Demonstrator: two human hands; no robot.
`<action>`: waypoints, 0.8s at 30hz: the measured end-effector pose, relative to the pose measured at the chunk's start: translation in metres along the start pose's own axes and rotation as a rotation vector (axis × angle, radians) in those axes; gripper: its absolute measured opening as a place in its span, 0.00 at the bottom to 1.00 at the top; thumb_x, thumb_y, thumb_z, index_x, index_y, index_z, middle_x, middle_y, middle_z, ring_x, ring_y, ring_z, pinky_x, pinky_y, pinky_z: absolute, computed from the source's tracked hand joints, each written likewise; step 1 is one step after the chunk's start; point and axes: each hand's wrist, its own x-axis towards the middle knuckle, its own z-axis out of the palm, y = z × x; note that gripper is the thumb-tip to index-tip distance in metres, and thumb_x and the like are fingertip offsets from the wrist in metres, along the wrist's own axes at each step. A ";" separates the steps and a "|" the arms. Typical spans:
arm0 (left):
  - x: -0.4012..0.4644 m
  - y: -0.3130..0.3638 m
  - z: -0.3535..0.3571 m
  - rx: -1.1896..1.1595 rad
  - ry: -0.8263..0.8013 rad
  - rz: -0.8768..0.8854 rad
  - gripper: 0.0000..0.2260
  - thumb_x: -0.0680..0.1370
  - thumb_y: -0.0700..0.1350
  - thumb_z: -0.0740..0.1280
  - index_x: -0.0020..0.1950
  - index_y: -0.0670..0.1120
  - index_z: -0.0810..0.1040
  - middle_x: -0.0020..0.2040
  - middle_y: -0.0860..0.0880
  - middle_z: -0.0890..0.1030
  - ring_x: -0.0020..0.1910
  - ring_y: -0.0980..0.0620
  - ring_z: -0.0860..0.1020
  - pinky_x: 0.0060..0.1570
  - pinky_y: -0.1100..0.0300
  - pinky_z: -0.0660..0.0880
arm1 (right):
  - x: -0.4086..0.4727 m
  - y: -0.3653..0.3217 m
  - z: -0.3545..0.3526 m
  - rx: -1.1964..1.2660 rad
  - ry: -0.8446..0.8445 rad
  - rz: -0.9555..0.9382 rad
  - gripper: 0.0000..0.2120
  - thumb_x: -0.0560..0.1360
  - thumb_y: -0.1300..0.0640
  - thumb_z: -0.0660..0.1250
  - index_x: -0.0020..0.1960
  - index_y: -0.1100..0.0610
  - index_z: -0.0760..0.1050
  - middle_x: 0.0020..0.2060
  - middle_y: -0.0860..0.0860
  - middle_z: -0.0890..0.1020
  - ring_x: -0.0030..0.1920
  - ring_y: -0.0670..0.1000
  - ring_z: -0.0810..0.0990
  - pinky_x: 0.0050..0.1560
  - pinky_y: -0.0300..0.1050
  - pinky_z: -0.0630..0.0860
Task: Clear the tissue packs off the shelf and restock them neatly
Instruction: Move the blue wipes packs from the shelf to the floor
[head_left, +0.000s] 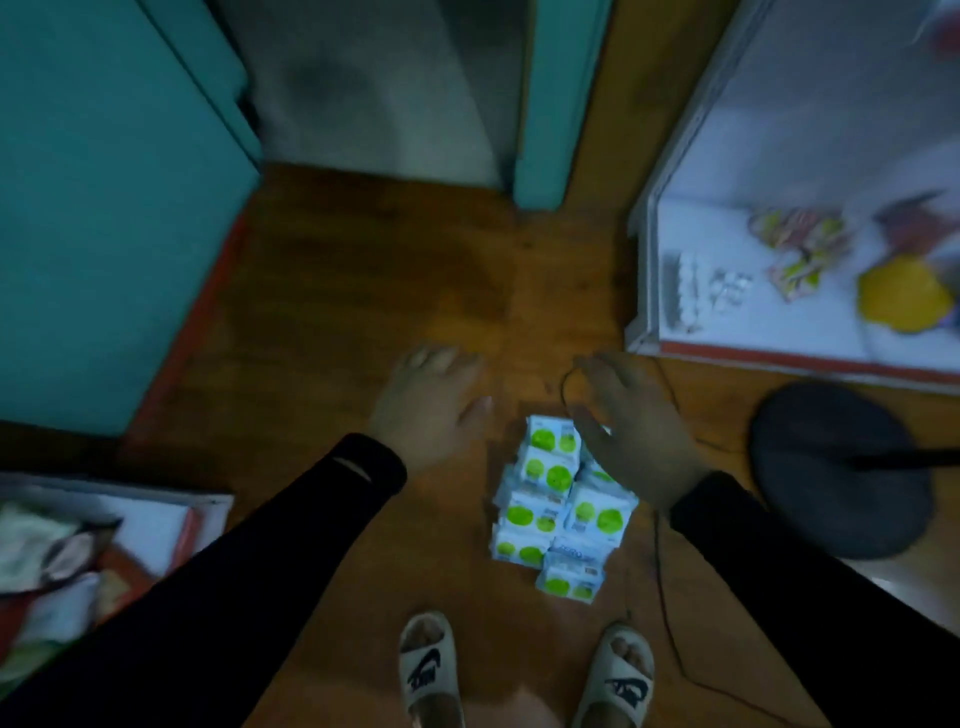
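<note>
White-and-green tissue packs (558, 501) lie in a loose pile on the wooden floor (332, 322), just ahead of our slippers (431, 670) and nearer the right one. The pile is two rough columns, some packs tilted, edges not lined up. Our left hand (426, 415) hangs to the left of the pile, fingers spread and straight, holding nothing. Our right hand (628, 431) hovers over the pile's far right corner, fingers loosely spread; we cannot tell if it touches the top pack, but nothing is gripped. A thin black cable (662, 571) runs along the floor by the pile's right side. The white shelf (644, 291) stands open at the right, well apart from the pile, with small items inside, blurred. A dark round base (836, 467) sits right of the pile. We judge the packs light, soft and squashy, with slick plastic film, so a stack will slide and fan out. Best hold: palms on both long sides, squeezing several together, or pinch one across its short edges.
</note>
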 end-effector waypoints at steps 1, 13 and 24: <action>-0.006 -0.008 -0.049 0.012 0.070 -0.011 0.26 0.80 0.60 0.51 0.72 0.47 0.67 0.70 0.44 0.69 0.68 0.41 0.65 0.68 0.49 0.59 | 0.014 -0.034 -0.038 0.012 0.068 -0.062 0.24 0.77 0.48 0.60 0.68 0.60 0.70 0.64 0.62 0.73 0.62 0.64 0.74 0.59 0.57 0.73; -0.263 -0.007 -0.472 0.094 0.679 -0.232 0.29 0.76 0.62 0.55 0.65 0.42 0.75 0.61 0.42 0.78 0.62 0.42 0.74 0.64 0.52 0.67 | -0.027 -0.359 -0.368 0.042 0.427 -0.614 0.26 0.79 0.46 0.62 0.72 0.58 0.65 0.69 0.56 0.68 0.70 0.53 0.66 0.70 0.47 0.64; -0.623 0.054 -0.521 0.414 0.848 -0.749 0.27 0.77 0.61 0.55 0.63 0.43 0.77 0.59 0.43 0.79 0.59 0.41 0.75 0.62 0.48 0.69 | -0.171 -0.535 -0.355 0.177 0.353 -0.960 0.27 0.78 0.44 0.60 0.71 0.60 0.67 0.68 0.60 0.69 0.68 0.59 0.67 0.70 0.52 0.64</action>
